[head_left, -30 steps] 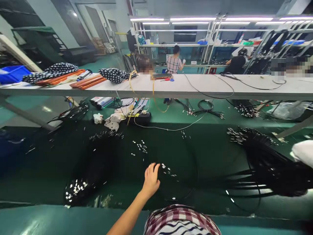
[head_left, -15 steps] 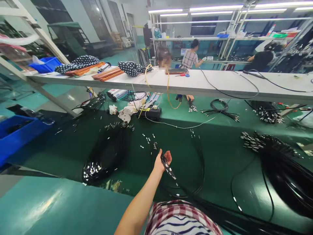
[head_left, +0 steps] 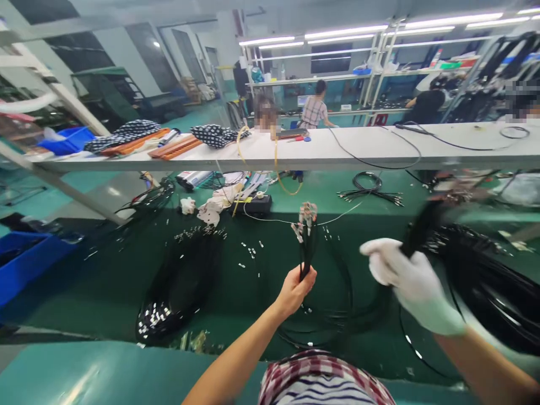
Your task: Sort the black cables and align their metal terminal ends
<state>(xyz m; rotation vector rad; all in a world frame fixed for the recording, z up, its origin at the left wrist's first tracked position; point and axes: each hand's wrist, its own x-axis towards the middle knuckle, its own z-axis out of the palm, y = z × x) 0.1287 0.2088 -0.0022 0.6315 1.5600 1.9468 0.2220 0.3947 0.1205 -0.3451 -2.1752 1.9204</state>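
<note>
In the head view my bare left hand (head_left: pixel 296 288) is closed round a bunch of black cables (head_left: pixel 308 247), whose metal ends stand up above the fist. To the right, my right hand (head_left: pixel 405 278) wears a white glove and is blurred by motion. Its fingers wrap a thicker bundle of black cables (head_left: pixel 422 225) with ends pointing up and right. Beneath the hands, loops of cable (head_left: pixel 349 281) rest on the dark green mat (head_left: pixel 240 304). Past the right hand lies a large black cable bundle (head_left: pixel 485 281).
A coiled cable bundle (head_left: pixel 211 264) with shiny ends lies left, near a blue bin (head_left: pixel 29 270). Small metal pieces (head_left: pixel 252 250) are scattered on the mat. A white shelf (head_left: pixel 350 147) crosses in front, with a smaller cable coil (head_left: pixel 367 181) below. Other people sit beyond.
My left hand has shifted right, now holding its cable ends upright. My gloved right hand has come into view holding a cable bundle. The whole view has tilted and shifted slightly.
</note>
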